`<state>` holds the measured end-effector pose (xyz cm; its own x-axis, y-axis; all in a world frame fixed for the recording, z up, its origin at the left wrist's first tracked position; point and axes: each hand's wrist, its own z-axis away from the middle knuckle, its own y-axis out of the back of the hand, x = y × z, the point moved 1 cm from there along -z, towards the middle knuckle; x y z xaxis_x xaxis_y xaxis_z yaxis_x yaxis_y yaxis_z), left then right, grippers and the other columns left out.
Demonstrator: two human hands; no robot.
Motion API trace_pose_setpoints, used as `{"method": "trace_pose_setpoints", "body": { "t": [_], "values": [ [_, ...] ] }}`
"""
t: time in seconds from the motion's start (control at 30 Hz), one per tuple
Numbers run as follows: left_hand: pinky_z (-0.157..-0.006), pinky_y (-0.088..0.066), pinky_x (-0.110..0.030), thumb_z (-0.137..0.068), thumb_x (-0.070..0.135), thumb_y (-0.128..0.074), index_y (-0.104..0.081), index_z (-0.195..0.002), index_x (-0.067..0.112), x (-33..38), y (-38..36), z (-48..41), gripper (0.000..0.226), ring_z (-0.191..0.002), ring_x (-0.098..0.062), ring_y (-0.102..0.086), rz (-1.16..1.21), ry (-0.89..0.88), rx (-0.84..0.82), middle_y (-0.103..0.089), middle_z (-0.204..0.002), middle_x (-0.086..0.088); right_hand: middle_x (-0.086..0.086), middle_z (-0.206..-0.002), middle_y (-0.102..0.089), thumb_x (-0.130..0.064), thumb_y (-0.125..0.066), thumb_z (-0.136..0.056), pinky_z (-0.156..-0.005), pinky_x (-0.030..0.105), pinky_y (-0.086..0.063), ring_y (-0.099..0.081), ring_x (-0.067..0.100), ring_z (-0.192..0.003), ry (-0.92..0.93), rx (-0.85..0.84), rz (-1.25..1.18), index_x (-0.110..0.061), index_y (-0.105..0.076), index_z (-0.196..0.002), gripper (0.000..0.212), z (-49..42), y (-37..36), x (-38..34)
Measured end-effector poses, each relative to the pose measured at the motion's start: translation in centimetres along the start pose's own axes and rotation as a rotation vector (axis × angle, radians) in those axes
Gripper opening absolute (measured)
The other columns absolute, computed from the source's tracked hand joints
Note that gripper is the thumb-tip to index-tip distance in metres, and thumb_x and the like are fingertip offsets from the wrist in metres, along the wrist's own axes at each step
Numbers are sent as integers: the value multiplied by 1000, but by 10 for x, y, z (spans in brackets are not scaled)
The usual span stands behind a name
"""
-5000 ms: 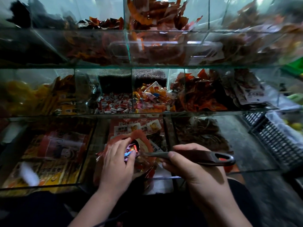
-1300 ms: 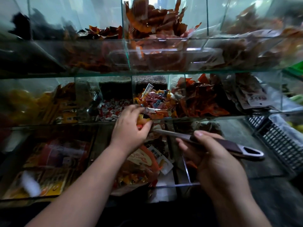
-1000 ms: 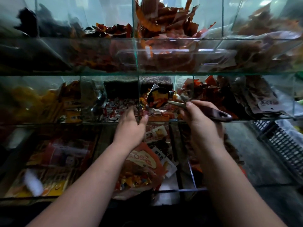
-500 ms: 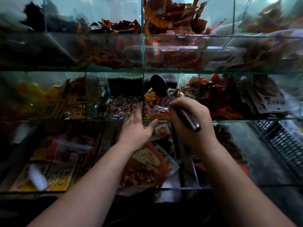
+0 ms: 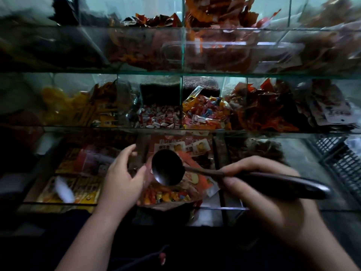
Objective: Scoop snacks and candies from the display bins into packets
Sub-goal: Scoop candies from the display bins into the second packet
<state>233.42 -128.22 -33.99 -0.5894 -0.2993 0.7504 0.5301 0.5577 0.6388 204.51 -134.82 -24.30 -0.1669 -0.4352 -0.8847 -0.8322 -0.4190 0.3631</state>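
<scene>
- Up and to the left of the left hand [image 5: 123,178], a glass display bin [image 5: 78,127] holds yellow foil snack packs [image 5: 64,106], which are blurred.
- The left hand is half closed. Its fingers and thumb curl round the left edge of a clear plastic packet with orange print [image 5: 197,179] and hold its mouth up.
- Orange, yellow and red wrapped candies [image 5: 166,195] lie in the packet's bottom, just right of the left hand's heel.
- A dark round-bowled scoop [image 5: 168,167] hangs over the packet's mouth, with its bowl just beside the left thumb. What the bowl carries cannot be told.
- Above and between the two hands, behind glass, lie small red-and-white wrapped sweets [image 5: 158,118]. To their right are mixed bright wrapped sweets [image 5: 203,114].
- The right hand [image 5: 269,196] is closed firmly round the scoop's long dark handle.
- Up and to the right of the right hand, well apart from it, stands a black slatted plastic crate [image 5: 343,165].
</scene>
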Motion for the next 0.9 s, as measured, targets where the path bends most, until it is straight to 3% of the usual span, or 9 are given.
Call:
{"method": "trace_pose_setpoints", "body": {
  "t": [0.07,0.13,0.23,0.37,0.5,0.6,0.67,0.73,0.9],
  "values": [
    [-101,-43,-34,-91,32,-71,-35,-148,42,-13,-6,16,68,-128,-13,-50,-32,108,-93,-53,-138,13,-15,-86,-75,-20,-76,-82,-70,11,-52,-72,1,-81,39,-124,141,-28,-75,-86,9,0,-16,5],
    [-99,-45,-30,-95,27,-66,-43,-147,36,-19,-17,27,58,-127,-17,-54,-26,137,-107,-57,-137,8,-15,-85,-72,-22,-74,-84,-70,16,-51,-69,2,-82,12,-275,221,-28,-71,-89,9,-13,-48,21],
    [-74,-44,-20,-102,26,-53,-66,-120,26,-20,-27,30,22,-100,-11,-64,-73,86,-32,-68,-105,13,-9,-97,-71,-23,-68,-87,-80,35,-55,-66,12,-93,69,-418,488,-27,-69,-98,12,-36,-94,55],
    [-64,-39,-13,-103,26,-49,-64,-96,37,-14,-27,23,20,-79,5,-55,-54,47,-3,-63,-86,23,0,-106,-72,-21,-68,-85,-86,42,-54,-66,24,-100,-37,-482,525,-24,-68,-102,17,-46,-135,94],
    [-67,-48,-21,-103,25,-49,-68,-98,33,-20,-25,22,21,-82,4,-60,-16,38,18,-66,-87,20,-4,-86,-74,-24,-68,-82,-76,32,-56,-69,13,-83,-191,-247,330,-27,-69,-85,4,-37,-155,110],
    [-72,-52,-24,-103,24,-49,-71,-102,29,-23,-25,26,23,-86,3,-61,36,37,39,-67,-90,19,-10,-76,-72,-19,-71,-79,-73,20,-52,-66,1,-77,-386,-71,160,-27,-70,-72,10,-35,-160,117],
    [-72,-53,-27,-103,25,-48,-71,-101,28,-24,-26,29,23,-85,1,-61,44,23,43,-67,-89,17,-7,-75,-74,-14,-74,-76,-79,27,-56,-69,3,-78,-537,27,2,-23,-74,-69,11,-34,-162,121],
    [-72,-53,-29,-104,27,-46,-71,-102,27,-25,-27,32,25,-86,-1,-61,47,15,48,-67,-89,16,1,-75,-76,-11,-75,-73,-83,38,-61,-74,19,-82,-676,127,-168,-25,-75,-68,15,-30,-161,119],
    [-66,-47,-23,-104,27,-47,-69,-102,28,-27,-25,29,23,-84,-2,-61,45,10,78,-66,-89,18,3,-80,-78,-26,-78,-65,-89,47,-61,-76,25,-88,-688,326,-320,-23,-77,-73,9,-15,-132,105]
  ]
}}
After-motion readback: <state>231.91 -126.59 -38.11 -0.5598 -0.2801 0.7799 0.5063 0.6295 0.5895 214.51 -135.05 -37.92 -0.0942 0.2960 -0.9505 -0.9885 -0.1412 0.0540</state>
